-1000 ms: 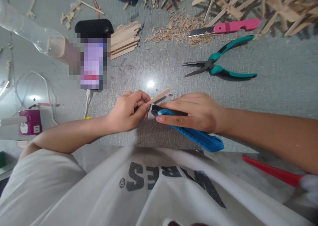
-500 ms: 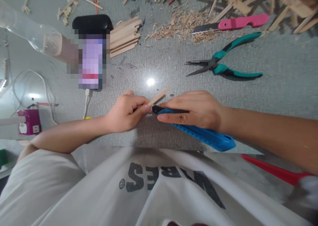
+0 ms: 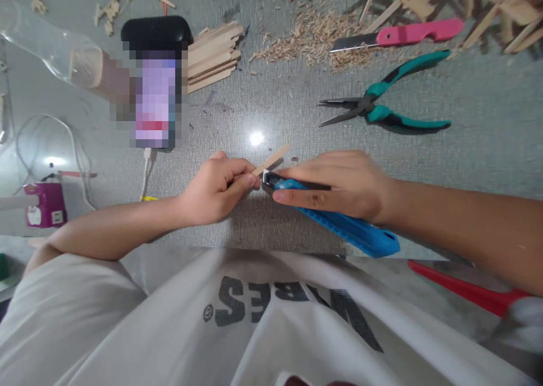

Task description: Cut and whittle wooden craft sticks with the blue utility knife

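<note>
My left hand [image 3: 224,187] pinches a flat wooden craft stick [image 3: 275,157] between thumb and fingers, its free end slanting up to the right. In my right hand [image 3: 343,185] is a blue utility knife [image 3: 354,230], gripped with the thumb along its side. The short blade at the knife's black tip shows just beside the stick and my left fingertips; whether it touches the wood I cannot tell.
Green-handled pliers [image 3: 368,104] lie open beyond my right hand. Behind them are a pink folding knife [image 3: 418,32] and wood shavings [image 3: 305,35]. A stack of craft sticks [image 3: 214,55], a phone [image 3: 155,97], a black case [image 3: 156,33] and a clear bottle [image 3: 55,52] occupy the left.
The knife in my right hand has shifted slightly right, away from my left fingertips, and its blade now shows. My left hand keeps its hold on the stick.
</note>
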`<state>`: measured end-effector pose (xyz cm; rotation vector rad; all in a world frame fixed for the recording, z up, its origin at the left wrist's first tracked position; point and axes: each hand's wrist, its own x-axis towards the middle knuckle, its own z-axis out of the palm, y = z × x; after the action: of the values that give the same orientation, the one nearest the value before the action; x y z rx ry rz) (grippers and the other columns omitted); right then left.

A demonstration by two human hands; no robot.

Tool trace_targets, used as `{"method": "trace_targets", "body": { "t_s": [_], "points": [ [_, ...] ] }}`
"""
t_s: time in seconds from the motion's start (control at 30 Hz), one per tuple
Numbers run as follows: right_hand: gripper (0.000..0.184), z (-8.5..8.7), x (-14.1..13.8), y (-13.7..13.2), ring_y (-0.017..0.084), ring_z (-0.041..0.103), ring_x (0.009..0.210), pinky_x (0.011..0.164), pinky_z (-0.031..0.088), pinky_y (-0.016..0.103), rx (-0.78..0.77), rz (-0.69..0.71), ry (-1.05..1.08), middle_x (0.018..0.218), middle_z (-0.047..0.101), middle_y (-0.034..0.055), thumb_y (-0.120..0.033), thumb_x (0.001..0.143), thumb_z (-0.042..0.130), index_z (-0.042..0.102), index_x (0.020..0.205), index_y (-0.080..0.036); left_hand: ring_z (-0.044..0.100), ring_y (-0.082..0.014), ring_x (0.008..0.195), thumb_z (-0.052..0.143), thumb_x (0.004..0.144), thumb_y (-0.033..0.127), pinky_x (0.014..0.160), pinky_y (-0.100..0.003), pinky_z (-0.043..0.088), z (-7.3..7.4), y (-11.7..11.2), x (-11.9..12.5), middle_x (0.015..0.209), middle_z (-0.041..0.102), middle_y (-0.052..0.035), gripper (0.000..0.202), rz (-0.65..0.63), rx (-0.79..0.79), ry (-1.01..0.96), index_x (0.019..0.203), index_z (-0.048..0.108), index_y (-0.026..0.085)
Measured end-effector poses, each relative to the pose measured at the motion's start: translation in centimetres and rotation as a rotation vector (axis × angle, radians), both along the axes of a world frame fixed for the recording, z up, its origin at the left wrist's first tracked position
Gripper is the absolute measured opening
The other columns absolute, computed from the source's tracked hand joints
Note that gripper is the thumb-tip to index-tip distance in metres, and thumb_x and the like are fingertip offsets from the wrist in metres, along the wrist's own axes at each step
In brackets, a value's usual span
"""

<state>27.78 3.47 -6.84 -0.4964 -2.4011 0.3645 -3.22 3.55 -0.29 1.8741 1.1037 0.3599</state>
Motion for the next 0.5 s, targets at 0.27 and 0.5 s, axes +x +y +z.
{"method": "trace_targets", "body": {
  "t_s": [0.27,0.5],
  "points": [
    [0.045,0.1,-0.1,-0.3,0.018,0.088,0.113,0.091,0.063,0.034,-0.124,-0.019,-0.008,0.142,0.090,0.0025,-0.027,0.130,0.044,0.069,0.164,-0.041,0.053,-0.0140,0.058,0.055,0.113,0.037,0.096,-0.045,0.054,-0.3,-0.1,-0.2,0.061,0.070,0.0021,0.037,-0.020,0.099,0.016,0.093,0.081,0.021],
    [0.056,1.3,0.6,-0.1,0.018,0.085,0.131,0.108,0.065,0.034,-0.250,0.045,-0.050,0.150,0.087,0.0033,-0.017,0.126,0.048,0.060,0.174,-0.044,0.056,-0.0153,0.058,0.057,0.113,0.037,0.090,-0.044,0.056,-0.6,-0.3,0.0,0.058,0.067,0.0014,0.036,-0.005,0.164,0.015,0.091,0.081,0.020]
  ]
}}
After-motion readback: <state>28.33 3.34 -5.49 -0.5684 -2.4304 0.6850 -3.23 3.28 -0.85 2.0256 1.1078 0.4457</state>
